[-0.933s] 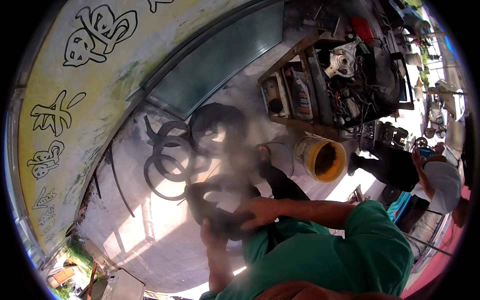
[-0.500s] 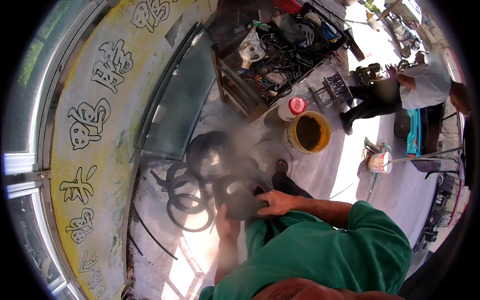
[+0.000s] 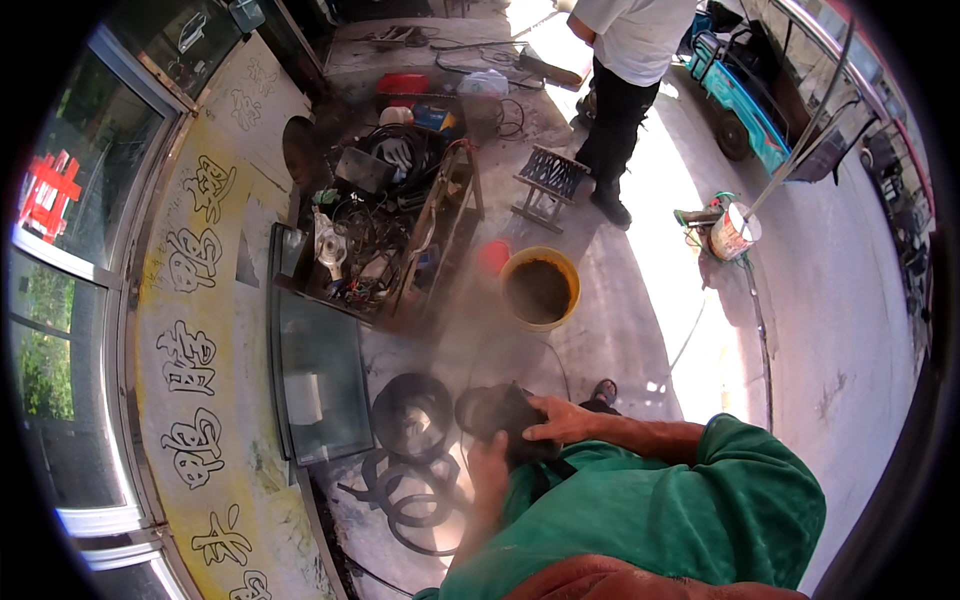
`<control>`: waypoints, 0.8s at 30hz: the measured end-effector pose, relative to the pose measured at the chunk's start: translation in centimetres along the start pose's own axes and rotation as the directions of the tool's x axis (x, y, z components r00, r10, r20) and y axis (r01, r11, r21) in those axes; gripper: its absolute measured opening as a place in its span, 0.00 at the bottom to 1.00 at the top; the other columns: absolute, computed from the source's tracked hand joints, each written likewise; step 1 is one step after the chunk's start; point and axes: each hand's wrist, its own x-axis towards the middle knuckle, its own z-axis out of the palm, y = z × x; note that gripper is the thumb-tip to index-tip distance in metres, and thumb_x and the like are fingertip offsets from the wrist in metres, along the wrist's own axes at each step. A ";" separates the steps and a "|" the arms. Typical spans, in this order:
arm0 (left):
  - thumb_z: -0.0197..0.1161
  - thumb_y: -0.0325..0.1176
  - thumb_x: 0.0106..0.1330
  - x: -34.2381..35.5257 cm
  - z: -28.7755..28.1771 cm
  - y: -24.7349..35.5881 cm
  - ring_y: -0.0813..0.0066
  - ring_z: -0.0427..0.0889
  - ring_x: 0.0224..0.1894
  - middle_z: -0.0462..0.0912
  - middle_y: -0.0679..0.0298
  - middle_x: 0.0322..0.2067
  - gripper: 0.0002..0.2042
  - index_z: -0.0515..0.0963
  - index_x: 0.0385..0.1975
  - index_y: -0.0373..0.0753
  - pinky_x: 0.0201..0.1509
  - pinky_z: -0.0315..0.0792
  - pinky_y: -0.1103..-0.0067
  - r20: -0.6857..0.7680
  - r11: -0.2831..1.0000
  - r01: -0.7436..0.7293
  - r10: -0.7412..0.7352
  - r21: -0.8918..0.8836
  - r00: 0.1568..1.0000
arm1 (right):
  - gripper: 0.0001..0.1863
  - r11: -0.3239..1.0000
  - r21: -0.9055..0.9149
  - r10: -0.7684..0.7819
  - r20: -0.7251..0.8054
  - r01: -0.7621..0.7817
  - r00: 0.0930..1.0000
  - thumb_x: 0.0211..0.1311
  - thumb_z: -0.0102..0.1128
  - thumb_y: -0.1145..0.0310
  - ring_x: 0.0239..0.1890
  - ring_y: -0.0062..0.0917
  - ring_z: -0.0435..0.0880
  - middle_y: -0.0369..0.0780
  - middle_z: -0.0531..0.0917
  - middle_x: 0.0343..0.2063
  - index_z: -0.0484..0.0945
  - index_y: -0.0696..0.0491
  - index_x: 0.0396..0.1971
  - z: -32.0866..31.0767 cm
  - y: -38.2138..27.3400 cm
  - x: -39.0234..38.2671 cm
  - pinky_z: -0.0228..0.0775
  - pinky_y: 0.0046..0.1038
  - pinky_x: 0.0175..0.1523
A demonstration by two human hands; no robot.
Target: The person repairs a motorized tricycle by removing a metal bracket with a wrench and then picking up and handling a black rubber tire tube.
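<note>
Close to my body, my right hand [image 3: 562,420] is closed on the edge of a dark, flexible piece that looks like black rubber [image 3: 495,410]. My left hand [image 3: 488,465] grips the same piece from its lower left side; its fingers are partly hidden and a little blurred. The piece looks bent between the hands, and its full shape cannot be made out. Left of it on the floor lies a round black basin-like thing [image 3: 405,410]. Several black rings [image 3: 428,515], like cut rubber, lie below that.
Ahead stands a yellow bucket [image 3: 572,300] of dark contents, beside a red lid [image 3: 494,256]. A crate [image 3: 425,250] of cables and parts is at the far left, with glass panes [image 3: 325,345] nearer. Another person [image 3: 620,100] stands beyond a small metal stool [image 3: 550,178]. A white bucket [image 3: 735,235] is at right.
My view has turned, shifting the surroundings. The black piece, still in my hands, now looks more folded. The other person appears upright beyond the stool.
</note>
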 end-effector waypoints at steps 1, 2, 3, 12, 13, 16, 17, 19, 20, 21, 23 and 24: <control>0.61 0.31 0.69 -0.1 1.9 0.6 0.75 0.80 0.44 0.85 0.61 0.43 0.14 0.80 0.49 0.28 0.51 0.72 0.77 -0.003 0.997 -0.019 0.019 -0.074 1.000 | 0.31 0.996 0.084 0.022 -0.011 -0.021 1.000 0.59 0.66 0.62 0.53 0.31 0.79 0.45 0.82 0.52 0.72 0.60 0.60 -1.4 1.8 -1.2 0.70 0.35 0.58; 0.61 0.30 0.69 -0.1 3.3 0.4 0.74 0.80 0.45 0.84 0.61 0.44 0.15 0.79 0.50 0.27 0.52 0.72 0.77 0.008 0.999 -0.028 0.028 0.044 1.000 | 0.31 0.976 0.218 0.021 -0.009 -0.019 1.000 0.58 0.67 0.63 0.54 0.29 0.78 0.43 0.81 0.53 0.71 0.60 0.61 -2.9 2.9 -2.3 0.69 0.34 0.59; 0.61 0.29 0.69 0.0 4.3 0.0 0.74 0.80 0.46 0.84 0.60 0.45 0.15 0.79 0.50 0.27 0.52 0.72 0.77 0.022 0.986 -0.041 0.037 0.160 0.999 | 0.32 0.938 0.347 0.018 -0.008 -0.014 1.000 0.58 0.67 0.65 0.55 0.27 0.77 0.42 0.81 0.54 0.71 0.59 0.61 -4.4 4.1 -3.5 0.69 0.33 0.59; 0.57 0.26 0.71 0.4 20.1 2.0 0.72 0.79 0.53 0.81 0.58 0.52 0.16 0.75 0.57 0.28 0.59 0.70 0.77 0.307 0.932 -0.232 0.143 0.279 0.941 | 0.22 0.982 0.107 -0.117 -0.319 0.159 0.940 0.57 0.70 0.65 0.50 0.28 0.80 0.39 0.83 0.41 0.81 0.57 0.51 -19.5 1.3 -18.7 0.69 0.32 0.57; 0.57 0.26 0.71 0.7 21.9 2.4 0.72 0.79 0.52 0.81 0.58 0.52 0.16 0.75 0.57 0.28 0.58 0.71 0.77 0.340 0.920 -0.242 0.132 0.308 0.931 | 0.20 0.978 0.038 -0.170 -0.417 0.204 0.893 0.57 0.70 0.64 0.49 0.30 0.80 0.40 0.84 0.38 0.82 0.57 0.49 -20.5 1.6 -20.4 0.70 0.33 0.56; 0.57 0.27 0.71 0.9 27.7 4.6 0.72 0.80 0.50 0.81 0.60 0.51 0.17 0.75 0.57 0.29 0.57 0.72 0.77 0.485 0.935 -0.247 0.098 0.254 0.869 | 0.18 0.949 -0.277 -0.280 -0.521 0.150 0.806 0.54 0.71 0.64 0.45 0.35 0.80 0.42 0.81 0.32 0.84 0.57 0.43 -23.4 3.1 -24.5 0.71 0.34 0.54; 0.59 0.30 0.70 0.9 29.4 5.2 0.68 0.81 0.48 0.83 0.57 0.48 0.16 0.77 0.54 0.29 0.56 0.73 0.74 0.494 0.934 -0.247 0.092 0.258 0.864 | 0.18 0.952 -0.278 -0.272 -0.560 0.132 0.782 0.54 0.72 0.64 0.45 0.36 0.80 0.42 0.82 0.33 0.84 0.57 0.42 -24.0 3.0 -25.7 0.71 0.35 0.54; 0.64 0.36 0.69 1.1 32.0 6.4 0.59 0.84 0.44 0.86 0.51 0.42 0.16 0.81 0.48 0.30 0.52 0.74 0.69 0.505 0.931 -0.250 0.087 0.265 0.859 | 0.18 0.954 -0.281 -0.264 -0.628 0.103 0.732 0.52 0.74 0.63 0.45 0.36 0.80 0.42 0.83 0.36 0.84 0.56 0.40 -24.8 2.4 -27.6 0.71 0.37 0.54; 0.62 0.35 0.69 1.5 33.4 6.7 0.62 0.83 0.45 0.85 0.53 0.44 0.16 0.80 0.50 0.31 0.53 0.75 0.70 0.547 0.918 -0.272 0.075 0.288 0.834 | 0.17 0.951 -0.294 -0.278 -0.672 0.097 0.686 0.52 0.74 0.64 0.45 0.37 0.80 0.42 0.83 0.37 0.84 0.56 0.40 -25.1 3.0 -28.5 0.70 0.37 0.55; 0.61 0.33 0.70 2.0 34.6 7.1 0.64 0.82 0.46 0.84 0.55 0.46 0.16 0.79 0.53 0.32 0.54 0.75 0.71 0.585 0.904 -0.295 0.063 0.310 0.809 | 0.17 0.947 -0.308 -0.294 -0.710 0.093 0.640 0.51 0.74 0.64 0.46 0.37 0.80 0.42 0.83 0.37 0.84 0.55 0.39 -25.2 3.2 -29.2 0.70 0.38 0.55; 0.61 0.32 0.69 3.1 36.6 8.2 0.65 0.82 0.47 0.83 0.56 0.48 0.17 0.78 0.55 0.33 0.55 0.75 0.71 0.671 0.777 -0.510 0.158 0.368 0.724 | 0.15 0.927 -0.343 -0.366 -0.745 0.151 0.558 0.52 0.73 0.65 0.44 0.39 0.81 0.42 0.83 0.38 0.84 0.54 0.39 -26.1 3.6 -29.4 0.70 0.40 0.53; 0.61 0.32 0.69 3.5 37.6 8.8 0.64 0.82 0.47 0.83 0.55 0.47 0.17 0.78 0.54 0.33 0.55 0.75 0.70 0.723 0.633 -0.672 0.248 0.383 0.645 | 0.14 0.908 -0.364 -0.417 -0.742 0.207 0.525 0.53 0.71 0.65 0.43 0.40 0.81 0.42 0.83 0.37 0.84 0.54 0.38 -26.9 2.7 -29.6 0.70 0.40 0.51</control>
